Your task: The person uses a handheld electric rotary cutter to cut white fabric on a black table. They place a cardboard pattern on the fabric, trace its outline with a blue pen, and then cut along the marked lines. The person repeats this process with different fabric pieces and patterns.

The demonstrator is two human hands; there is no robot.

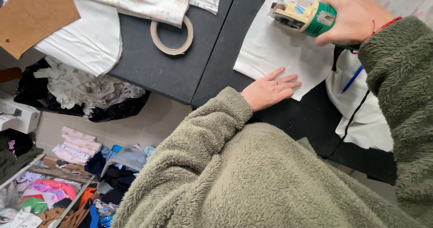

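Dark grey felt-topped table [176, 70], tiled floor below at left with heaped fabric scraps and folded clothes. Ring of beige tape [172, 37] far left on table. Left hand [269, 91] flat, fingers together, pressing near edge of white fabric sheet [279, 52]. Right hand [352, 19] clamped around green electric fabric cutter [304, 17], standing on sheet's far part.

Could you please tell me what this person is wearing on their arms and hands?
Both arms are in thick, fluffy olive-green fleece sleeves. The left hand is bare apart from rings on its fingers. The right hand is bare too, with a thin red string bracelet at the wrist.
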